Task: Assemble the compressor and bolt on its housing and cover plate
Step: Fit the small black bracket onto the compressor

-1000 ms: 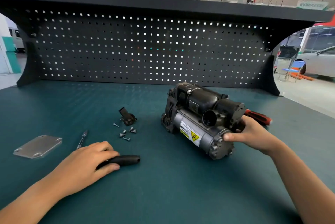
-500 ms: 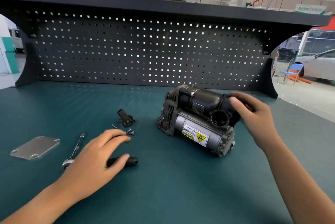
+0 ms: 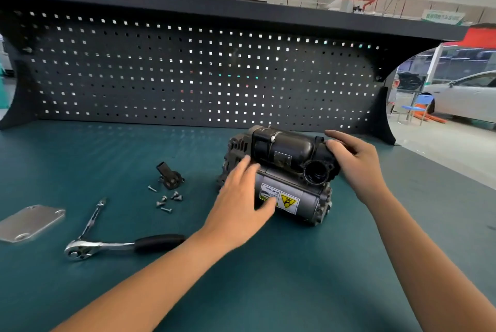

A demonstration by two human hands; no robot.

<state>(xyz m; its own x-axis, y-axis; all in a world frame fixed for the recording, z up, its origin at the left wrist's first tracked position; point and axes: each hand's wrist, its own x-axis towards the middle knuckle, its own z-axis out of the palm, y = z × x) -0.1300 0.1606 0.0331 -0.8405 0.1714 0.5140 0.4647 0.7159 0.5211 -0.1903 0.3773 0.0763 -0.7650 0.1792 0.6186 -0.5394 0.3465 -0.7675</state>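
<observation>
Right hand (image 3: 354, 159) clasping right end of compressor (image 3: 284, 147), left hand (image 3: 241, 205) flat against its front, ratchet (image 3: 99, 247) and screws (image 3: 167, 201) to its left

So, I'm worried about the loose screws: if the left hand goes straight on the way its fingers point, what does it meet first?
The compressor. The left hand points up and right at its body, fingertips seemingly touching it, though depth is unclear; the screws lie off to its left.

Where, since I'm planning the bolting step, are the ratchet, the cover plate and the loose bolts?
ratchet (image 3: 112, 245): head view, on its chrome shank.
cover plate (image 3: 31, 221): head view, on its flat middle.
loose bolts (image 3: 162, 201): head view, on one bolt mid-cluster.
</observation>
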